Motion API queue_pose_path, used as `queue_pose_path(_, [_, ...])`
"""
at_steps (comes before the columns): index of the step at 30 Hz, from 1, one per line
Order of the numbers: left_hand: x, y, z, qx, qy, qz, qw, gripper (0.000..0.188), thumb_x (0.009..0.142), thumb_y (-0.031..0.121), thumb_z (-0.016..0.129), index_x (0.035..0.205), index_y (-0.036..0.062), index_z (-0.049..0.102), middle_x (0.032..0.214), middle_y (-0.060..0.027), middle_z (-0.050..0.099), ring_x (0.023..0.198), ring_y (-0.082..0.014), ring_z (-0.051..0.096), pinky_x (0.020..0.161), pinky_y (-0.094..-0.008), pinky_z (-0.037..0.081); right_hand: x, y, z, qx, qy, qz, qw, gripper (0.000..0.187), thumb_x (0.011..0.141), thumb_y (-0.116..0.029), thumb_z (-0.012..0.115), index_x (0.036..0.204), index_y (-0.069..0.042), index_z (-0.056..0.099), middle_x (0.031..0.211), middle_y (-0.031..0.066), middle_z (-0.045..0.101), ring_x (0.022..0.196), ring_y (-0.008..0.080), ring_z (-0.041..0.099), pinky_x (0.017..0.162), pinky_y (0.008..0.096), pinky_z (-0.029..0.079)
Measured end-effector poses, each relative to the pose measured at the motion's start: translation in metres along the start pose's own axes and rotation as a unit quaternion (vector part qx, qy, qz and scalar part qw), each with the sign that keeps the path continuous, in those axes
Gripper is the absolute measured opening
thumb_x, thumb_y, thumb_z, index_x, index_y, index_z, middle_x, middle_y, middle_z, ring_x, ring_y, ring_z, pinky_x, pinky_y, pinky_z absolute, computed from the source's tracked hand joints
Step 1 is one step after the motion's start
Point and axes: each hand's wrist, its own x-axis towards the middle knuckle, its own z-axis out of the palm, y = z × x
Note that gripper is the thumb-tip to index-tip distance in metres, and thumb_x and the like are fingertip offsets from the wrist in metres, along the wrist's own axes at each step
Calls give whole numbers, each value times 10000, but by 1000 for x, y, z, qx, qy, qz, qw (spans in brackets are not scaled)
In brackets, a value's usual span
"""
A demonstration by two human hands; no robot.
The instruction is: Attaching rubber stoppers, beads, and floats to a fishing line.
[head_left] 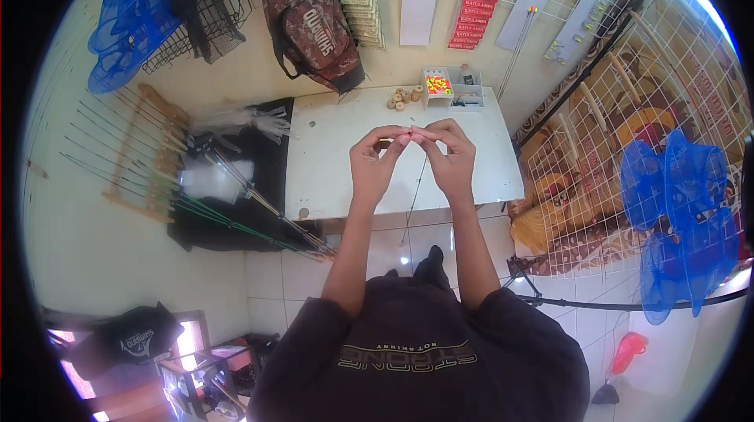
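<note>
My left hand (374, 159) and my right hand (449, 157) meet above the white table (330, 139). Thumb and forefinger of each are pinched together, fingertips almost touching. Between them shows a tiny dark reddish thing (410, 133), too small to make out. A thin dark rod (415, 194) runs from below my right thumb past the table's near edge; whether it is held or only leans there I cannot tell. Just beyond my fingers lie several wooden spools (399, 98), beside a white organizer box (468, 99) with bright yellow and pink pieces (437, 85) in one compartment.
Fishing rods (236, 222) and a wooden rack (141, 155) stand at the left. A camouflage rod bag (314, 29) and red packets (477, 2) hang along the far wall. At the right are a white wire grid (581, 155) and blue mesh nets (679, 218).
</note>
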Motion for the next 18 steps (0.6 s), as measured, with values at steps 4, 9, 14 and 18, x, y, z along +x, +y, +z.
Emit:
queue_pose_path(4, [1, -1, -2, 18, -5, 7, 1000, 128, 841, 105, 695, 946, 32, 692, 947, -61, 685, 827, -103, 596, 711, -240, 462, 2, -2, 0, -9, -3, 12, 1000, 166, 777, -45, 722, 941, -69, 739, 790, 41, 601, 742, 116, 564, 686, 248, 459])
queue_pose_path(9, [4, 3, -1, 76, -3, 39, 996, 103, 832, 83, 691, 927, 46, 710, 925, -60, 693, 838, -121, 585, 694, -247, 458, 3, 1, 2, -12, 5, 23, 1000, 174, 776, -43, 722, 947, -71, 738, 792, 41, 606, 743, 112, 563, 680, 242, 451])
queue_pose_path(14, [4, 6, -3, 135, -20, 68, 988, 139, 835, 17, 670, 971, 13, 697, 941, -86, 659, 853, -124, 576, 757, -245, 453, 3, 1, 5, -17, 17, 22, 999, 175, 787, -53, 717, 959, -71, 734, 802, 41, 610, 727, 103, 540, 663, 237, 438])
queue_pose_path(18, [4, 2, -1, 127, -16, 78, 989, 145, 829, 1, 669, 971, 14, 698, 936, -85, 658, 840, -123, 574, 751, -241, 450, 1, 3, 8, -19, 32, 22, 999, 154, 797, -57, 710, 948, -63, 732, 815, 44, 614, 729, 106, 535, 655, 239, 433])
